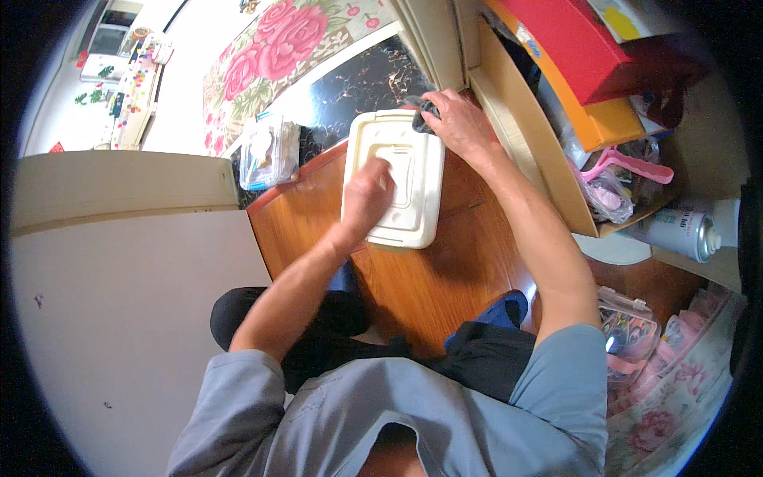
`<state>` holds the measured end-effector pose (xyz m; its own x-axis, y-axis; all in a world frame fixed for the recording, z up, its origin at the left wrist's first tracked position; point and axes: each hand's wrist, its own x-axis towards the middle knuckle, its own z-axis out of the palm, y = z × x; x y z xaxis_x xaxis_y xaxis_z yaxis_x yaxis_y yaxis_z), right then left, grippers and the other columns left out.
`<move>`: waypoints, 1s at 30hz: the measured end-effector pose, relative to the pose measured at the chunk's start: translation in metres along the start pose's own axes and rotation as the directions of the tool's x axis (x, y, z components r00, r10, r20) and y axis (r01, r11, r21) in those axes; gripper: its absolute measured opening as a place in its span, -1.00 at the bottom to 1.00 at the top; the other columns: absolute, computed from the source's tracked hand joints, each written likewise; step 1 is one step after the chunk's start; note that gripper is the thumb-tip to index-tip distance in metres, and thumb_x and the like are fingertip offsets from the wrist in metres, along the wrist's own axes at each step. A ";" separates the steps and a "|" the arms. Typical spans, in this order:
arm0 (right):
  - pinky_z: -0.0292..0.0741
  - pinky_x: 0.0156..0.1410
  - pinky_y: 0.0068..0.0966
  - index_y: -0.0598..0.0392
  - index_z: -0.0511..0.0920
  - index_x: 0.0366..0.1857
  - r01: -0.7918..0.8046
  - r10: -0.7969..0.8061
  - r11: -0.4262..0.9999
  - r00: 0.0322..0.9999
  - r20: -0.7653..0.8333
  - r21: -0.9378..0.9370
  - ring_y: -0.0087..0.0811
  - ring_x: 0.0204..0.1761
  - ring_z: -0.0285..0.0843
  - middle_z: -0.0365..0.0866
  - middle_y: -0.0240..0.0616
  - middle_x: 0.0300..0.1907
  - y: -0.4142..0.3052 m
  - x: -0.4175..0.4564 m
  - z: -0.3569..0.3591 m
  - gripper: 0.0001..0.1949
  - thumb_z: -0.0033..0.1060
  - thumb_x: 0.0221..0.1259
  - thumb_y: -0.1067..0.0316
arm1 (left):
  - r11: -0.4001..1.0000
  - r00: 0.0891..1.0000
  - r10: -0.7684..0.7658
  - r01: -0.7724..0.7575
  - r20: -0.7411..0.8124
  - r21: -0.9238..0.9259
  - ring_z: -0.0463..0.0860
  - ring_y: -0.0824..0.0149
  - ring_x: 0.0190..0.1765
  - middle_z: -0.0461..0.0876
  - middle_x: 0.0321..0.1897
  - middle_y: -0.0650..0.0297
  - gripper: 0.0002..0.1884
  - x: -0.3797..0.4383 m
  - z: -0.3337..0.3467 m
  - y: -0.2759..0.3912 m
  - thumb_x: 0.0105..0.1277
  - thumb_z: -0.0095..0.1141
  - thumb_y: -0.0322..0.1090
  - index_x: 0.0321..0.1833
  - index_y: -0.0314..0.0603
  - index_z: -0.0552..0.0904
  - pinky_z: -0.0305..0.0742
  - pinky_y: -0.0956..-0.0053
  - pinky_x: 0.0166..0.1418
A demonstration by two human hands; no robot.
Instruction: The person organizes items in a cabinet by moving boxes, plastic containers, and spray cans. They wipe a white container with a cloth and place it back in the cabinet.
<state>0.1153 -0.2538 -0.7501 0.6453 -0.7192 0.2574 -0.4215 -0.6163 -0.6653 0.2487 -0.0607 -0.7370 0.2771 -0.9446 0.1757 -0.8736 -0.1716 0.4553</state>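
Observation:
A white plastic storage box with its lid on (415,179) stands on the wooden floor in front of me. Over the left part of the lid is my left hand (371,194), blurred, its fingers curled inward. Whether those fingers touch the lid's recessed middle or grip something is not visible. At the lid's far right corner, my right hand (462,122) grips a bunched dark grey cloth (424,118) that lies against the corner. Part of the cloth is hidden by the fingers.
Beyond the box, left, a clear plastic container (269,152) sits by a black marbled threshold (363,80). An open cardboard box (536,161) holding a pink plastic item (635,165) stands right, near a spray can (679,232). A clear case (629,334) lies lower right.

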 end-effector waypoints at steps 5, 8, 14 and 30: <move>0.51 0.06 -0.15 -0.01 0.63 -0.14 0.232 -0.232 0.973 0.972 0.045 0.008 -0.10 -0.06 0.59 0.60 -0.14 -0.15 -0.042 0.002 0.026 -0.74 0.22 0.21 0.09 | 0.965 0.966 -0.255 0.252 0.040 0.074 0.61 0.01 -0.13 0.60 -0.26 0.03 -0.84 0.047 -0.033 -0.104 0.28 0.10 -0.35 -0.14 -0.22 0.56 0.51 0.25 -0.04; 0.45 0.10 -0.23 0.00 0.65 -0.25 0.345 -0.325 0.919 0.937 0.126 -0.194 -0.21 -0.01 0.53 0.58 -0.22 -0.19 -0.059 -0.015 0.048 -0.83 0.19 0.16 0.21 | 0.789 0.731 -0.433 0.591 0.527 -0.171 0.63 0.20 -0.08 0.60 -0.12 0.08 -0.45 0.052 -0.063 -0.077 0.35 0.06 -0.01 0.28 -0.19 0.38 0.59 0.24 -0.09; 0.38 0.08 -0.30 0.04 0.66 -0.29 0.363 -0.294 0.825 0.930 0.221 -0.432 -0.29 0.00 0.45 0.54 -0.27 -0.14 -0.074 -0.027 0.086 -0.84 0.07 0.13 0.34 | 0.648 0.687 -0.256 0.644 0.680 -0.406 0.66 0.30 -0.10 0.61 -0.03 0.16 -0.42 0.029 -0.033 -0.115 0.45 -0.02 0.03 0.42 -0.10 0.33 0.69 0.36 -0.35; 0.47 0.17 -0.29 0.17 0.62 -0.29 0.315 -0.341 0.938 0.766 0.546 0.144 -0.15 0.00 0.52 0.60 -0.16 -0.14 -0.092 -0.063 0.055 -0.83 0.08 0.05 0.42 | 0.713 0.841 -0.271 0.503 0.469 -0.490 0.64 0.39 -0.35 0.64 -0.27 0.20 -0.55 0.018 -0.002 -0.135 0.45 -0.02 -0.08 0.27 -0.22 0.47 0.58 0.46 -0.42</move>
<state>0.1486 -0.1337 -0.7435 0.9853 -0.1656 0.0412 -0.1005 -0.7581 -0.6443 0.3723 -0.0540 -0.7939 0.2818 -0.8789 -0.3849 -0.2874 -0.4601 0.8401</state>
